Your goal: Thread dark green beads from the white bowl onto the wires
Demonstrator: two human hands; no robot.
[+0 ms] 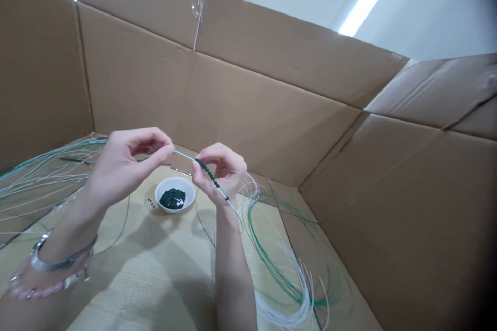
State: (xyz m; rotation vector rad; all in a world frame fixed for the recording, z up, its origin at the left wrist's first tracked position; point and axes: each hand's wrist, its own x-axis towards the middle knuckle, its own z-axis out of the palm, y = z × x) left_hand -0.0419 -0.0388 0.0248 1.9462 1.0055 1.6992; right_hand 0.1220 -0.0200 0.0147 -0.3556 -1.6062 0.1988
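Head cam: both hands up off the worktop [143, 284], a thin green cord [184, 154] pulled taut btwn them, just beyond & above the white bowl [190, 192] as seen. L hand [122, 173], up-left of bowl, has thumb & index fingers pinched tight on one end of cord. R hand [227, 178], up-right of bowl, also pinching: thumb & index closed on cord at top of the strung beads [208, 172]. Those are dk green/black, in a close row slanting down across R palm; a bit of bare cord, then a dark bead or so lower down nr the wrist. Cord tail runs on past R wrist.

Bowl itself holds a pile of loose dark beads [171, 198], white bottom showing thru in spots. Few stray beads [151, 202] on worktop just L of bowl.

Well R of bowl, past R forearm: green cords [267, 266] in a big curve, w/ a white cord bundle [289, 317] nearer the viewer. Far L of bowl: more green & white strands [42, 163], spread loose. L wrist, nearer than bowl, has silver bangle [58, 265] + pink bead bracelet [54, 288]. Cardboard walls [272, 108] stand behind bowl & either side.
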